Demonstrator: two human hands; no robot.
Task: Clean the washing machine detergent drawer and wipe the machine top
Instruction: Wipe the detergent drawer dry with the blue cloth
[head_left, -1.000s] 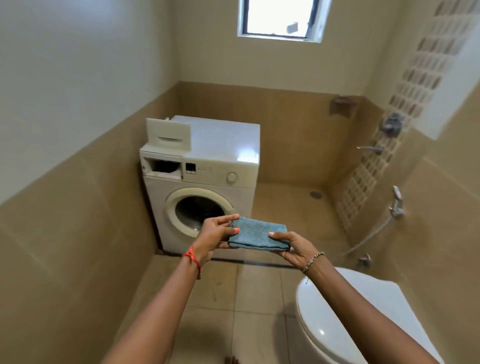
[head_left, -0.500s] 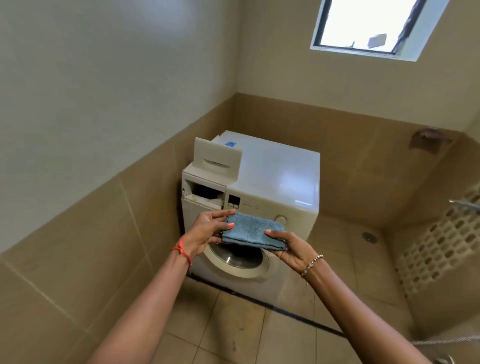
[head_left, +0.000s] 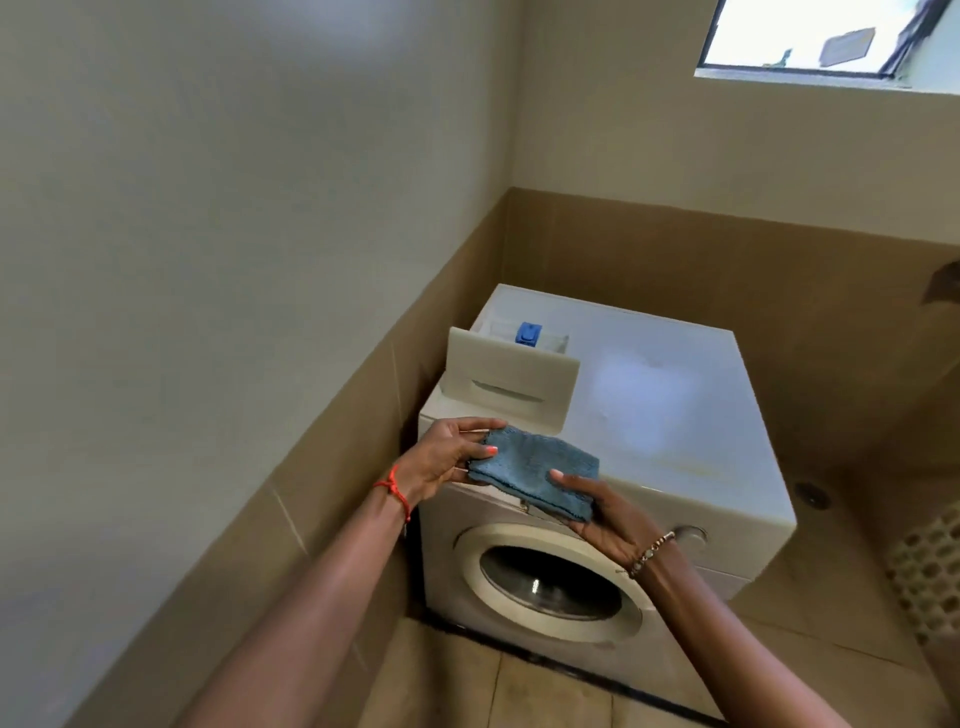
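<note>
A white front-loading washing machine (head_left: 670, 415) stands in the corner. Its removed detergent drawer (head_left: 511, 382) lies on the left of the machine top, front panel towards me, with a blue insert showing behind it. I hold a folded blue cloth (head_left: 535, 475) just above the machine's front left edge. My left hand (head_left: 447, 460) pinches the cloth's left end between thumb and fingers. My right hand (head_left: 592, 512) holds its right end from below, thumb on top. The drawer slot is hidden behind my hands and the cloth.
A tiled wall (head_left: 291, 467) runs close along the machine's left side. The round door (head_left: 550, 582) is closed. A floor drain (head_left: 811, 493) lies to the right of the machine. A window (head_left: 831, 36) is high on the back wall.
I have moved closer to the machine, which now fills the lower middle of the view. The toilet and shower fittings have left the frame. Both hands still hold the cloth, now over the front edge.
</note>
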